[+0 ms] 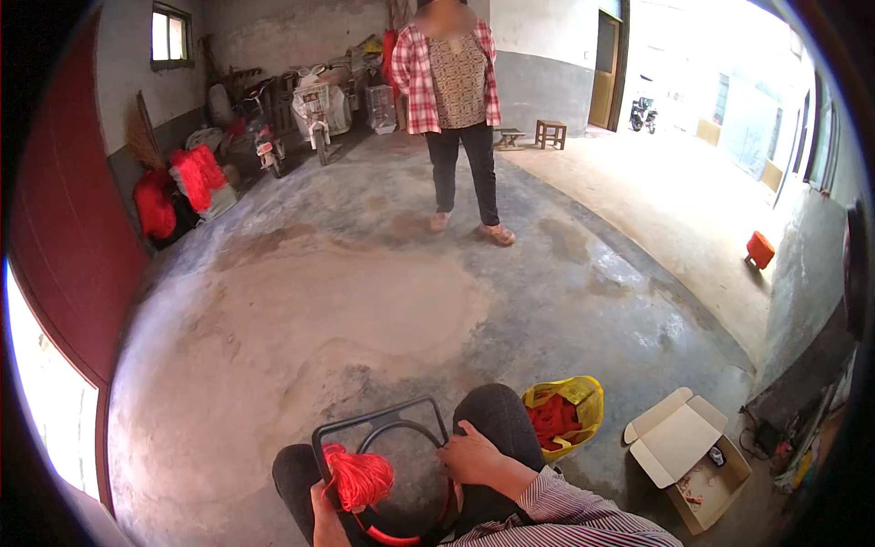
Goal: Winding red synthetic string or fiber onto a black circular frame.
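A black metal frame [383, 412] with rounded corners rests across my lap, with a dark curved hoop [401, 423] inside it. Red cord covers a stretch of the hoop's lower part. Over the frame's left side hangs a thick bundle of glossy red cord [362, 478]. My left hand [326, 518] is closed against the lower left of this bundle, its fingers partly hidden behind the cord. On the other side my right hand [476, 459] grips the frame's right bar, the fingertips curled around it and one digit raised toward my knee.
Beside my right knee stands a yellow bag [592, 401] holding red material. Right of it lies an open cardboard box [711, 497] with small bits inside. A person [451, 91] in a checked shirt stands ahead. Red bundles [198, 176], bikes [314, 114] and a stool [550, 133] are farther off.
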The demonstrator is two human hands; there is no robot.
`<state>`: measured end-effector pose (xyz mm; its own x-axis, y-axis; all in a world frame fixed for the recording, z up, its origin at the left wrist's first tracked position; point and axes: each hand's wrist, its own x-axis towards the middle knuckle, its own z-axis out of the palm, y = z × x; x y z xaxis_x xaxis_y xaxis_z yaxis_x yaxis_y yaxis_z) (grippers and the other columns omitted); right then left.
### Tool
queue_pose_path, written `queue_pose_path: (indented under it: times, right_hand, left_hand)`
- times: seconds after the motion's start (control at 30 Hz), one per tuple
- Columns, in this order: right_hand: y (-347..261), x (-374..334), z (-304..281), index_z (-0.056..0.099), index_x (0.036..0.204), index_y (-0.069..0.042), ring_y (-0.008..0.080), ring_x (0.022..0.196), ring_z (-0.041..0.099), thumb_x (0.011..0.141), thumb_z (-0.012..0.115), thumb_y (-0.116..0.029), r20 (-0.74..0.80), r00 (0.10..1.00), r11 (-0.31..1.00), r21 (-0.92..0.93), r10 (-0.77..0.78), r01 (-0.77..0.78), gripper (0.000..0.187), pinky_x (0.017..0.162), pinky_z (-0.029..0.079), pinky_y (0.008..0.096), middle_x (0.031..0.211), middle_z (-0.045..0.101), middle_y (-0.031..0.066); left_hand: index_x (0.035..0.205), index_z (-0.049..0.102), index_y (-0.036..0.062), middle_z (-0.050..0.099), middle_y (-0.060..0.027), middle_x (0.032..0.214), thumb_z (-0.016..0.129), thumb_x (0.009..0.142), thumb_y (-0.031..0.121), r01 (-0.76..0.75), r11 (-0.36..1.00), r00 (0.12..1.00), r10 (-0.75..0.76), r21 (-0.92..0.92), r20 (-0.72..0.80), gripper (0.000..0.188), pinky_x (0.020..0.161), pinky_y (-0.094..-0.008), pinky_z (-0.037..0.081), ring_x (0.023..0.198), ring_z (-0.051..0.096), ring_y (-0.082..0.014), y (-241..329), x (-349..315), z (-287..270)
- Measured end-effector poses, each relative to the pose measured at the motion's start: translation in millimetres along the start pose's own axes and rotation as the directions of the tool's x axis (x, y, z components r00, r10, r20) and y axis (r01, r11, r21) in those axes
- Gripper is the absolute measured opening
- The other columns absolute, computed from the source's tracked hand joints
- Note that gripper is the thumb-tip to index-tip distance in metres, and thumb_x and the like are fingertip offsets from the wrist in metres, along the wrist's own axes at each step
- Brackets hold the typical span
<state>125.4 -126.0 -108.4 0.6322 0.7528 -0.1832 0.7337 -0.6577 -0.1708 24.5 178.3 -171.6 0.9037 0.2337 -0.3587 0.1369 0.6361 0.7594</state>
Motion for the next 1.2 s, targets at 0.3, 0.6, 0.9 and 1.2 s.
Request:
queue_pose_path:
  times: [0.3, 0.6, 0.9, 1.2]
  right_hand:
    - [3, 2, 7, 0.063, 0.101, -0.008, 0.0256, 0.1, 0.058, 0.087, 0.054, -0.035, 0.002, 1.0, 1.0, -0.012, 0.007, -0.007, 0.031, 0.104, 0.021, 0.0511, 0.092, 0.065, 0.0101]
    - [-1, 2, 1, 0.063, 0.101, -0.009, 0.0245, 0.098, 0.058, 0.088, 0.054, -0.034, 0.011, 1.0, 1.0, -0.018, 0.006, -0.005, 0.03, 0.105, 0.02, 0.0505, 0.09, 0.065, 0.0083]
    - [-3, 1, -8, 0.064, 0.105, -0.008, 0.0251, 0.101, 0.059, 0.086, 0.056, -0.037, 0.042, 0.999, 1.0, -0.004, 0.019, -0.019, 0.036, 0.104, 0.023, 0.0484, 0.097, 0.067, 0.0098]
    - [0, 2, 3, 0.063, 0.103, -0.008, 0.0245, 0.1, 0.059, 0.086, 0.055, -0.035, 0.003, 1.0, 0.999, -0.034, 0.005, -0.005, 0.034, 0.104, 0.023, 0.0497, 0.094, 0.066, 0.0089]
  left_hand:
    - [0.1, 0.06, 0.0, 0.065, -0.01, 0.08, 0.05, 0.092, 0.032, 0.091, 0.993, 0.995, -0.088, -0.076, 0.042, 0.035, 0.054, -0.0346, 0.051, 0.063, 0.063, -0.0217, 6, -3, 11]
    - [0.101, 0.06, -0.001, 0.065, -0.0109, 0.083, 0.051, 0.092, 0.032, 0.075, 0.992, 0.994, -0.067, -0.102, 0.081, 0.035, 0.057, -0.035, 0.052, 0.066, 0.064, -0.0227, 15, -11, 20]
    - [0.102, 0.06, -0.002, 0.066, -0.0117, 0.086, 0.051, 0.092, 0.032, 0.068, 0.99, 0.991, -0.053, -0.126, 0.125, 0.036, 0.06, -0.0353, 0.053, 0.068, 0.064, -0.0237, 15, -15, 22]
    - [0.107, 0.058, -0.0059, 0.067, -0.0152, 0.094, 0.05, 0.092, 0.03, -0.025, 0.994, 0.998, 0.031, -0.105, 0.054, 0.039, 0.071, -0.0363, 0.055, 0.079, 0.066, -0.0266, 2, -3, 8]
